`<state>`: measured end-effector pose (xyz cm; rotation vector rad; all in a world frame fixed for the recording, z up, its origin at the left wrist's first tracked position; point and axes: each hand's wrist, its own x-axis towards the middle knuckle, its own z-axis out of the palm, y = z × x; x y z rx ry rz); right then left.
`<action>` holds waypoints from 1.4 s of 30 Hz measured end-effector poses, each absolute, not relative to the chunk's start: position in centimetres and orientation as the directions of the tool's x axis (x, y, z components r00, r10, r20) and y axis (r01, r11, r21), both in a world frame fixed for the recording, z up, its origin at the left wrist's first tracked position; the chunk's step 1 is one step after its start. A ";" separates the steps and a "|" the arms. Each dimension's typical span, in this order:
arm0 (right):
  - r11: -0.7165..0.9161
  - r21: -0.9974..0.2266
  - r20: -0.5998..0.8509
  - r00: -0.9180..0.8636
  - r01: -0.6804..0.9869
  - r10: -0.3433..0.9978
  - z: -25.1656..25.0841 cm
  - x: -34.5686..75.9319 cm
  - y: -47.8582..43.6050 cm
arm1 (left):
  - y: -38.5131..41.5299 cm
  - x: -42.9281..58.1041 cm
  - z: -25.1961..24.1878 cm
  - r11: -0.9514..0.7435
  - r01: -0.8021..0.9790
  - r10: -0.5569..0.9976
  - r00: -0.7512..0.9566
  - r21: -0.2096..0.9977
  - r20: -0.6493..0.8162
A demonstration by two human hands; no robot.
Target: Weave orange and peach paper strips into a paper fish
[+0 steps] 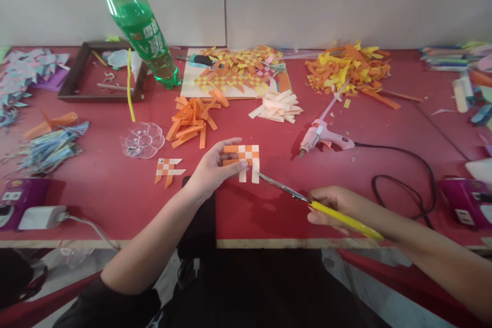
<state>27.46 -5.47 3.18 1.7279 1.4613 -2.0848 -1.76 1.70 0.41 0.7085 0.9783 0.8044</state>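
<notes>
Between the thumb and fingers of my left hand (pixel 213 169) is a woven paper piece (pixel 249 154) in an orange and white check, its white strip ends pointing down. My right hand (pixel 330 207) grips a pair of scissors (pixel 284 187) with a long yellow handle. The blade tips are at the lower right strip of the piece; whether they touch the paper I cannot tell. A similar woven fish-like piece (pixel 166 169) lies on the table, left of my left hand. Behind my hands lie a heap of orange strips (pixel 192 120) and a heap of white strips (pixel 277 106).
A pink glue gun (pixel 321 136) with a black cord lies to the right, below a yellow and orange strip pile (pixel 348 69). A green bottle (pixel 144 31), a dark tray (pixel 63 93) and a clear flower-shaped dish (pixel 144 140) stand left. Purple power blocks (pixel 467 200) sit at both sides.
</notes>
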 end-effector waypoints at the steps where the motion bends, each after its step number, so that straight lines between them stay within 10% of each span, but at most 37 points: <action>1: -0.550 -0.605 -0.792 -0.364 0.575 0.490 3.2 27.4 -5.5 | 1.7 -1.7 0.4 0.518 -0.260 0.841 0.329 0.815 -0.430; 42: -0.562 -0.648 -0.757 -0.348 0.514 0.554 4.5 25.3 -5.5 | 0.8 -0.9 0.3 0.455 -0.365 0.890 0.202 0.812 -0.408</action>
